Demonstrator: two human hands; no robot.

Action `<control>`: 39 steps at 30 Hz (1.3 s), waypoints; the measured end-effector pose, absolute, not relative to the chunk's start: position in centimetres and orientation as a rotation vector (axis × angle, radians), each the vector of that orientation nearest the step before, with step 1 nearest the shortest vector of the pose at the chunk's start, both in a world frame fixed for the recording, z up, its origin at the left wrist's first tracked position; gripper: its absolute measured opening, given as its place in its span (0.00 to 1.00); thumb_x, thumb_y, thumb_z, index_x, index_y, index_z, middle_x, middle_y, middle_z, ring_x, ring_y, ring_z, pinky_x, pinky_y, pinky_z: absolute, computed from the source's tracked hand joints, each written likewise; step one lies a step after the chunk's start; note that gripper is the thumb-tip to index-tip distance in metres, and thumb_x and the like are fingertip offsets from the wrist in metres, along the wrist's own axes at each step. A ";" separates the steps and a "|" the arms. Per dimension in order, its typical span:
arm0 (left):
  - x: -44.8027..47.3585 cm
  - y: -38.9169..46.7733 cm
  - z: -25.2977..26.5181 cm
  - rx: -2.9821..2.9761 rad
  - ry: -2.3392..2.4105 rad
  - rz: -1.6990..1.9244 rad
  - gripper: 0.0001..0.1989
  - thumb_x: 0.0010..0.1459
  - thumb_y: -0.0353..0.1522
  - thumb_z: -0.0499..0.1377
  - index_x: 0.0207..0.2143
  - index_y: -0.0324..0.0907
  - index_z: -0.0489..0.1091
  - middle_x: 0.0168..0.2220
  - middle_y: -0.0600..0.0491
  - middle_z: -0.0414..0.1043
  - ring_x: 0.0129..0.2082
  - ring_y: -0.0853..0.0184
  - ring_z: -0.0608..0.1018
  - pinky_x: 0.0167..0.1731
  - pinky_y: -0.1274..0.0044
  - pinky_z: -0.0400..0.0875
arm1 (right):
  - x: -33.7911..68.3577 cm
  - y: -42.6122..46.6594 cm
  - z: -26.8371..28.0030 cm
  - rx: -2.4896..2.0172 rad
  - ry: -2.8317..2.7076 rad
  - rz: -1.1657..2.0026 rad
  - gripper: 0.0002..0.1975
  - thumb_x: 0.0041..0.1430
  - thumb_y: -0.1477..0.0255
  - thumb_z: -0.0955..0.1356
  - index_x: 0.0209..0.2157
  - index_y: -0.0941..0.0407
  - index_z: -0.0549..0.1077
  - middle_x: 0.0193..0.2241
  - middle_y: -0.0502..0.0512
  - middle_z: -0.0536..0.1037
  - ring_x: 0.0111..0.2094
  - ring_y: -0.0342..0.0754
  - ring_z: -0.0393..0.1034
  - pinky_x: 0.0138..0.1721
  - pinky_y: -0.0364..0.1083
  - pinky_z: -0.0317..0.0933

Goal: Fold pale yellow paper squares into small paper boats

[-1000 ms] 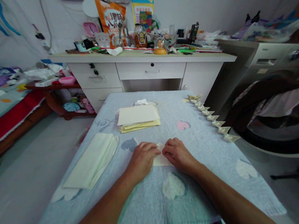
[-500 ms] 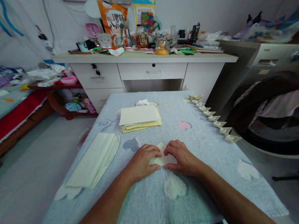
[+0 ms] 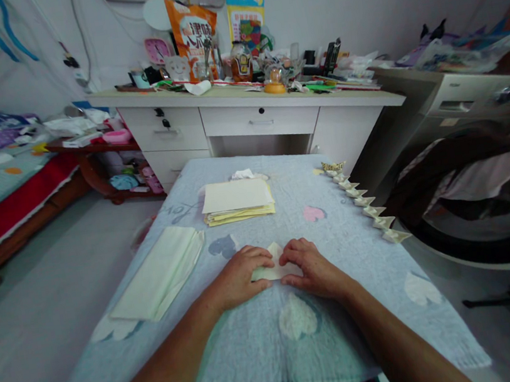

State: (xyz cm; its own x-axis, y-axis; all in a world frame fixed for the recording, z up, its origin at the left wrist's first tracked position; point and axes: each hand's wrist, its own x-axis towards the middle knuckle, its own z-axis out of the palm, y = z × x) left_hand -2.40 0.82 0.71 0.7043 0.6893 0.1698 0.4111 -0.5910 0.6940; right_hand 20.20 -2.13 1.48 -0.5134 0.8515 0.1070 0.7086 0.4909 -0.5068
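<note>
A small folded sheet of pale paper [image 3: 276, 269] lies near the middle of the cloth-covered table, its pointed top showing between my hands. My left hand [image 3: 247, 273] grips its left side, thumb at the lower edge and fingers curled over the top. On the right side, my right hand [image 3: 310, 266] grips it the same way. The fingers hide both ends of the paper. Beyond my hands sits a stack of cream and yellow paper [image 3: 236, 195]. A pile of long folded pale-green sheets [image 3: 157, 274] rests to the left.
A row of small folded paper boats [image 3: 374, 211] runs along the table's right edge, with a patterned one at the far end. Crumpled white tissue [image 3: 243, 174] lies behind the stack. A cluttered white desk [image 3: 258, 118] stands ahead, and a washing machine [image 3: 456, 106] is at right.
The paper's lower edge, which came to a slight point between my thumbs, now looks straight and sits a little higher. Both hands have barely moved.
</note>
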 end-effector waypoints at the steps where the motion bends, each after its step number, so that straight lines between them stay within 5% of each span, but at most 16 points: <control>1: -2.4 0.8 0.8 2.269 0.834 0.565 0.15 0.50 0.30 0.63 0.43 0.46 0.75 0.48 0.50 0.73 0.50 0.59 0.70 0.52 0.67 0.62 | 20.2 -2.1 1.5 -1.304 -2.396 0.581 0.15 0.56 0.60 0.70 0.41 0.54 0.73 0.41 0.55 0.69 0.42 0.51 0.59 0.43 0.49 0.52; 19: -2.3 0.8 1.6 2.318 0.875 0.505 0.11 0.57 0.29 0.58 0.42 0.43 0.74 0.48 0.50 0.74 0.50 0.62 0.72 0.53 0.68 0.62 | 20.4 -2.0 1.5 -1.294 -2.382 0.620 0.11 0.59 0.64 0.68 0.41 0.53 0.73 0.40 0.55 0.70 0.43 0.51 0.61 0.45 0.50 0.53; 29: -2.3 0.7 1.7 2.310 0.876 0.516 0.10 0.57 0.29 0.58 0.41 0.43 0.74 0.47 0.50 0.74 0.50 0.63 0.72 0.53 0.69 0.63 | 20.3 -1.9 1.0 -1.301 -2.389 0.584 0.19 0.56 0.54 0.69 0.41 0.54 0.72 0.40 0.56 0.69 0.42 0.51 0.60 0.44 0.49 0.52; 39: -2.3 0.8 1.5 2.328 0.882 0.509 0.09 0.59 0.30 0.57 0.41 0.43 0.74 0.48 0.50 0.74 0.50 0.63 0.72 0.53 0.69 0.63 | 20.2 -2.2 1.6 -1.317 -2.372 0.607 0.12 0.59 0.62 0.68 0.41 0.54 0.72 0.39 0.55 0.69 0.42 0.50 0.60 0.44 0.49 0.52</control>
